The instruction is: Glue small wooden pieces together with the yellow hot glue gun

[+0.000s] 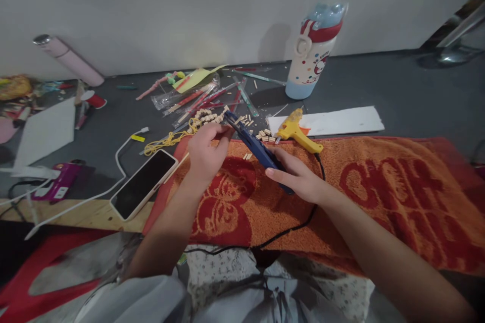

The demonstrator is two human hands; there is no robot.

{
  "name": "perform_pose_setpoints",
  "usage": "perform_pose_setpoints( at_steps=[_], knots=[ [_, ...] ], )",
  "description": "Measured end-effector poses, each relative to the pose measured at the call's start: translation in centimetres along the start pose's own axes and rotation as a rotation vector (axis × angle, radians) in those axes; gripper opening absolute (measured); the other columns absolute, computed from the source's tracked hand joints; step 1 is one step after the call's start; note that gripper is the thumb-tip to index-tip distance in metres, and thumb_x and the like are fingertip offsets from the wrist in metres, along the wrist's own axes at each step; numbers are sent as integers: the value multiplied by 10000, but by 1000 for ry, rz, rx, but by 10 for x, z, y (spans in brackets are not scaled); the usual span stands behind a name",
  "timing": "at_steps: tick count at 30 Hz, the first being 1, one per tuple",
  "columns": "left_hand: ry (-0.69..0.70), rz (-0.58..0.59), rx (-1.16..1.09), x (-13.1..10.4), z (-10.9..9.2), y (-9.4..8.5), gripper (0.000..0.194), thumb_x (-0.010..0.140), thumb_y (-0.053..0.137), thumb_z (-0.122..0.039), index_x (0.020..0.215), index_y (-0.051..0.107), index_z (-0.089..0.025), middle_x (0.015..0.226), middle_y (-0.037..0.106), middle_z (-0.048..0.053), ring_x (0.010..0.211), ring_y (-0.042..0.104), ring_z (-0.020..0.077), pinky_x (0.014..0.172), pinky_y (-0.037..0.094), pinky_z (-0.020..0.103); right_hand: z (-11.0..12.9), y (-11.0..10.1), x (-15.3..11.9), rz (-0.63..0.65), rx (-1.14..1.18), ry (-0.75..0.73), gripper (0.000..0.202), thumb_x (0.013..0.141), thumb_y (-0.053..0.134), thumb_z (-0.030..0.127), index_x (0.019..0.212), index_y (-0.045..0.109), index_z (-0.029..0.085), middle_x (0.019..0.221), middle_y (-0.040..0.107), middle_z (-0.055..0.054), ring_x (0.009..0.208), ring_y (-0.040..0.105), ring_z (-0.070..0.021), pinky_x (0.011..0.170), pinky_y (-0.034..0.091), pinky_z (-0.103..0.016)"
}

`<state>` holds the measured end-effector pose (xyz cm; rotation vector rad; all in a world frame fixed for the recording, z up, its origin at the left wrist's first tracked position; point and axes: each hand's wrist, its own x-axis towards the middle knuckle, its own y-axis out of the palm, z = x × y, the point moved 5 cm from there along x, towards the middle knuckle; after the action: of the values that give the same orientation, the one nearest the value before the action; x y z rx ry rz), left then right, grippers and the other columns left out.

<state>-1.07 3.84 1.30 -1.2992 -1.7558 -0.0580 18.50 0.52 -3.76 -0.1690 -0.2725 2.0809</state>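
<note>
My right hand [293, 174] is wrapped round the lower end of a long dark blue hand tool [254, 146], perhaps a cutter; its exact kind is unclear. The tool slants up and left over the towel. At its upper end, my left hand [208, 151] is closed in a pinch, with the fingertips beside the tool's tip. What those fingers hold is too small to make out. A small pale wooden piece [239, 120] shows at the tip. Short cut wooden pieces [265, 135] lie just beyond the tool, and several more [208, 117] are heaped past my left hand.
An orange and red towel [288, 217] covers the front edge. A yellow glue gun [297, 130] lies beside a white strip [344, 120]. A bottle [312, 55] stands behind. Left are a phone [144, 184], yellow cord [162, 142], white cable [121, 161] and wrapped sticks [197, 101].
</note>
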Motion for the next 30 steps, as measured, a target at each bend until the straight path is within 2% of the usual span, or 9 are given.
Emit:
perform_pose_setpoints(
  at_steps=[4,10,15,21,24,26,28,30],
  knots=[
    [18,-14,5,1,-2,-2,80,775,627,-139,712,636,-187,695,679,2,605,605,102,583,493,231,0,-1,1,-10,-17,1,561,884,526,554,1276,512,152,1132,644,-114,1003,596,-275,919,460,-449],
    [-4,31,50,1,-2,-1,103,784,622,-142,693,629,-190,679,676,1,575,585,100,569,485,235,-3,-1,1,-17,-37,1,516,892,517,547,1244,531,171,1080,657,-97,962,596,-265,888,470,-431],
    [55,25,60,2,-3,-2,126,789,618,-123,680,618,-187,659,666,-3,589,591,101,580,480,229,-3,-1,2,-10,-50,11,516,899,498,546,1243,527,163,1094,652,-101,989,591,-267,901,460,-422],
    [64,34,104,3,-4,-3,145,779,608,-112,657,608,-189,684,684,0,639,619,112,608,486,232,-5,-2,4,-21,-107,50,437,899,486,535,1076,548,140,978,643,-98,888,593,-249,814,459,-394],
    [-15,40,73,3,1,-1,113,772,629,-140,672,617,-190,687,684,3,637,623,119,611,496,244,-6,-2,4,-35,-122,41,387,901,488,530,1022,558,169,918,637,-71,842,583,-230,773,455,-374],
    [-128,42,-11,1,9,2,78,781,641,-182,706,622,-190,681,678,2,599,616,116,585,501,247,-6,-2,5,-59,-108,42,395,893,494,540,1026,565,174,930,644,-72,853,588,-235,782,457,-376],
    [-243,27,-156,-1,16,8,76,804,647,-261,787,628,-190,696,679,8,560,609,111,552,506,247,-6,-1,5,-89,-66,38,425,886,496,551,1068,563,172,1004,659,-91,917,602,-255,835,458,-393],
    [-306,18,-297,-3,20,14,179,827,636,-354,902,627,-191,745,691,23,557,615,113,545,518,254,-5,-1,6,-112,-28,24,454,886,496,554,1132,555,176,1098,662,-106,1008,601,-274,902,446,-412]
  ],
)
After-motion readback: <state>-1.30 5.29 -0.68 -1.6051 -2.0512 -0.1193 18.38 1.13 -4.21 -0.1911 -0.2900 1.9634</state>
